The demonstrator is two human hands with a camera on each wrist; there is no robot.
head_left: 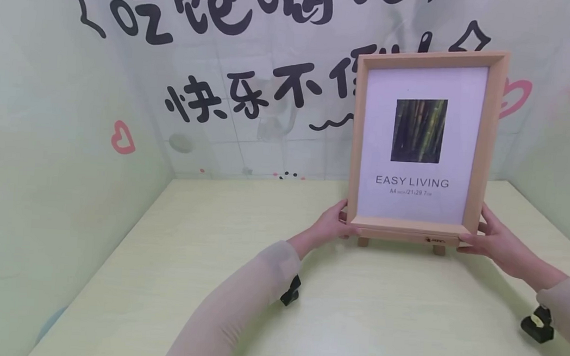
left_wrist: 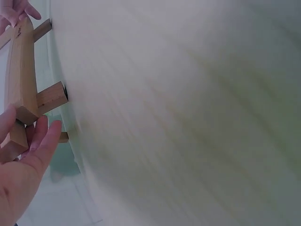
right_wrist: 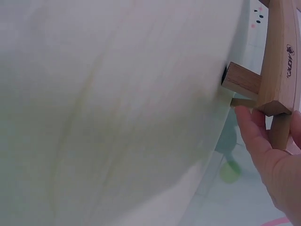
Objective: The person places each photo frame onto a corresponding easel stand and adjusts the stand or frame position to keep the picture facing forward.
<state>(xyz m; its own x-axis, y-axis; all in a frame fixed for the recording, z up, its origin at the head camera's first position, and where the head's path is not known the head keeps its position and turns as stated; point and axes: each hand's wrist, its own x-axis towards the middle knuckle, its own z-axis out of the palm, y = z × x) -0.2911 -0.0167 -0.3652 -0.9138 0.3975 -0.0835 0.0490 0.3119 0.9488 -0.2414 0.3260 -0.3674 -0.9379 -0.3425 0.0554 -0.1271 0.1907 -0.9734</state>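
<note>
A light wooden picture frame (head_left: 420,137), with a white insert showing a small bamboo photo and the words "EASY LIVING", stands upright on a small wooden easel (head_left: 394,236). My left hand (head_left: 331,223) grips the frame's lower left corner, beside the end of the easel's ledge (left_wrist: 24,66). At the lower right corner my right hand (head_left: 503,247) holds the frame, thumb in front and fingers behind. Short easel legs (right_wrist: 242,80) show below the ledge in both wrist views. The back of the frame is hidden in the head view.
A pale wood-grain table (head_left: 201,260) lies beneath. Behind it hangs a white wall sheet (head_left: 247,154) with black lettering and pink hearts, and pale green walls (head_left: 44,196) stand at the sides. Black wrist-worn pieces (head_left: 538,326) hang below the sleeves.
</note>
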